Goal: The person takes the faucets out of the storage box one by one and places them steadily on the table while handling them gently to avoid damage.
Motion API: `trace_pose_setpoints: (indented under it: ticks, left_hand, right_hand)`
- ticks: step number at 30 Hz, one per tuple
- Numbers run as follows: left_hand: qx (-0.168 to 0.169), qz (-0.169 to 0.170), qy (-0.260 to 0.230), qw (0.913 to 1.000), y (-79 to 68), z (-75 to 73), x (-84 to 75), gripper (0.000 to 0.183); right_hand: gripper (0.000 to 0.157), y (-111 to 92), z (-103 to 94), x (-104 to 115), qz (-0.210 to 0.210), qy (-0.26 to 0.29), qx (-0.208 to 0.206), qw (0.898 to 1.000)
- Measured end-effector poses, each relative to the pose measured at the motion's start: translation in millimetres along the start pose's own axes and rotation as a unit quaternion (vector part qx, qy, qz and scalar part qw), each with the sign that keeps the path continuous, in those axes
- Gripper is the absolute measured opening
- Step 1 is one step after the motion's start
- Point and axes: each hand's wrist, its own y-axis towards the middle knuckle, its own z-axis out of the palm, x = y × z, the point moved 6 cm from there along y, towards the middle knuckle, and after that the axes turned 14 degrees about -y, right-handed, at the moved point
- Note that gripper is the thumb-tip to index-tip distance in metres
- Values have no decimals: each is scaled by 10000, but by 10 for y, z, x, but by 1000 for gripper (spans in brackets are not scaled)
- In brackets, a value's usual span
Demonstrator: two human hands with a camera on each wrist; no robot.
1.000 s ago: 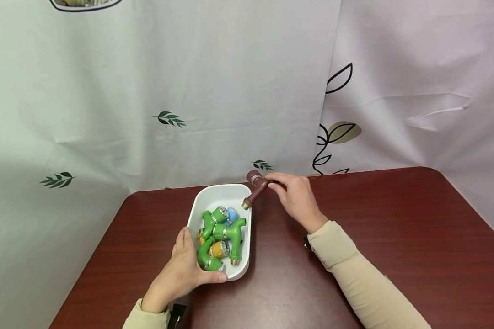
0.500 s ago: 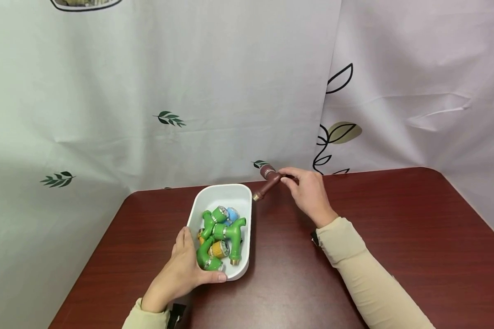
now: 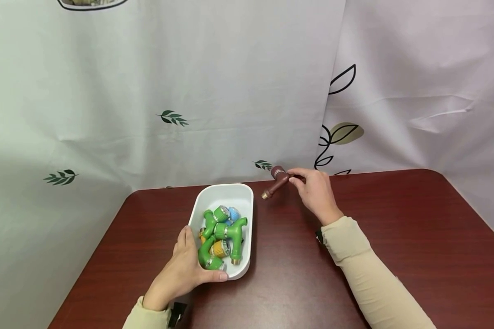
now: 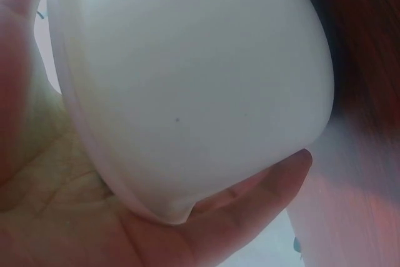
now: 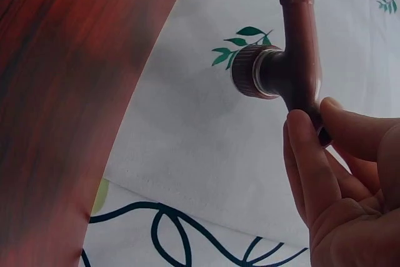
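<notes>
My right hand (image 3: 318, 195) pinches a brown tap (image 3: 281, 181) by one end, between thumb and fingers. The tap is held up near the table's back edge, to the right of the bin; its ribbed knob and brass threaded end show in the right wrist view, where the fingertips (image 5: 301, 126) press its narrow end. With my left hand (image 3: 180, 274) I hold a white plastic bin (image 3: 220, 194) at its near left corner, thumb along the near side. Inside lie several green taps (image 3: 236, 240), a yellow-orange tap (image 3: 220, 249) and a blue tap (image 3: 233, 214), partly covering one another.
The bin stands on a dark red-brown wooden table (image 3: 296, 283), left of its middle. A pale cloth curtain (image 3: 230, 91) with leaf prints hangs right behind the table's back edge and along the left side.
My right hand has carried the brown tap rightward, away from above the bin's right rim. The left hand stays on the bin, and the taps inside lie as before.
</notes>
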Motion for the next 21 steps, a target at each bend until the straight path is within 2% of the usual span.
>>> trace_pose_setpoints:
  ticks: [21]
  left_hand:
    - [18,-7,-15,10000,1,1,-6,154]
  right_hand:
    - [19,-5,140,-149,462,-353,629,9963]
